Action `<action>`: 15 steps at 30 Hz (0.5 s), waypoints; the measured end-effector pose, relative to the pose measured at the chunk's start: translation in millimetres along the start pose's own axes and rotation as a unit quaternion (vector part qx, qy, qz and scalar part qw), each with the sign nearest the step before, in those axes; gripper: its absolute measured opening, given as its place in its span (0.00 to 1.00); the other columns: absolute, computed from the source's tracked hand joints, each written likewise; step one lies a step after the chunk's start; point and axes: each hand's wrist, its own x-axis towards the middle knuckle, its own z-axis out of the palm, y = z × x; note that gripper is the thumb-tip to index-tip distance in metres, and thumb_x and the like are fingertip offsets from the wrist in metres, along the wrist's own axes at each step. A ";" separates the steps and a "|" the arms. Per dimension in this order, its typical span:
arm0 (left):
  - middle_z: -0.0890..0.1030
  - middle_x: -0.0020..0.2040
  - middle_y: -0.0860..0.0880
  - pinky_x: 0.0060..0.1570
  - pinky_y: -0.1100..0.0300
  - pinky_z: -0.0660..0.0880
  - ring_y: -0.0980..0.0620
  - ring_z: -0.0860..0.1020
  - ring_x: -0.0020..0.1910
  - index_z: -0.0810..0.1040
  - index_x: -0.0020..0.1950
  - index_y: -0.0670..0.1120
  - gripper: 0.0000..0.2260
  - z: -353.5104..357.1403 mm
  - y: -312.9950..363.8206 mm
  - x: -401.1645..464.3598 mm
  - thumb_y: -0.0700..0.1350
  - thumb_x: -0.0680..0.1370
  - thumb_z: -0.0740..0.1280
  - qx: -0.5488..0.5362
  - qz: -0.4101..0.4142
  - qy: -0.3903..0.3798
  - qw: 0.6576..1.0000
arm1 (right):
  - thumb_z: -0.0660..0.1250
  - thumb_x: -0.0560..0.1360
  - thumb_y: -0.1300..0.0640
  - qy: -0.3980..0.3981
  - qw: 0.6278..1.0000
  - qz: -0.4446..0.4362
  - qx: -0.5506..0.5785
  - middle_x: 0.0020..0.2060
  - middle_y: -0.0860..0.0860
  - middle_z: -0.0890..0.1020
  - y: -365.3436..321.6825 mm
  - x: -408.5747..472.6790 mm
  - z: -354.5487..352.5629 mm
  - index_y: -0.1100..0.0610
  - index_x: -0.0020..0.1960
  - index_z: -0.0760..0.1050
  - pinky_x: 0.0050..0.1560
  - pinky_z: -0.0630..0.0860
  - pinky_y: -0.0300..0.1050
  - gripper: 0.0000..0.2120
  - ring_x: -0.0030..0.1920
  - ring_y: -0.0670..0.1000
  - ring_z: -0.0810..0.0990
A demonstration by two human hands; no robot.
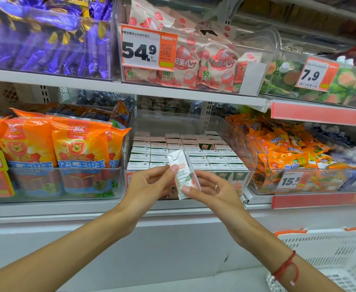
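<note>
Supermarket shelves fill the frame; at centre, the left hand (149, 182) and right hand (210, 189) both pinch a small juice carton (182, 173), tilted, before the clear bin (250, 148) of cartons.

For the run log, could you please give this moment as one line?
left hand: holds small carton | right hand: holds same carton | carton: tilted, before clear bin

print on the carton (184, 175) is unreadably small — the basket (341, 251) is cut off
</note>
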 end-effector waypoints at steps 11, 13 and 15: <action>0.85 0.39 0.61 0.34 0.71 0.76 0.60 0.84 0.41 0.80 0.47 0.57 0.07 6.0 1.0 0.9 0.45 0.74 0.73 0.041 0.042 -0.008 0.998 | 0.78 0.68 0.50 0.069 0.966 -0.131 -0.214 0.55 0.43 0.73 6.1 -4.6 6.0 0.42 0.66 0.69 0.47 0.74 0.27 0.30 0.52 0.38 0.76; 0.85 0.40 0.62 0.35 0.74 0.75 0.65 0.82 0.43 0.79 0.50 0.59 0.09 2.0 6.2 1.2 0.46 0.74 0.73 0.076 0.057 -0.018 0.995 | 0.74 0.70 0.47 0.047 0.985 -0.111 -0.120 0.54 0.43 0.77 0.4 -2.8 1.6 0.40 0.61 0.73 0.47 0.75 0.29 0.21 0.50 0.37 0.78; 0.84 0.46 0.62 0.36 0.74 0.75 0.67 0.81 0.45 0.77 0.55 0.59 0.13 -2.3 10.2 0.5 0.46 0.73 0.73 0.125 0.093 -0.034 0.987 | 0.68 0.69 0.42 0.029 0.996 -0.078 -0.016 0.53 0.45 0.82 -4.7 -1.5 -3.7 0.42 0.57 0.78 0.48 0.77 0.31 0.17 0.51 0.40 0.81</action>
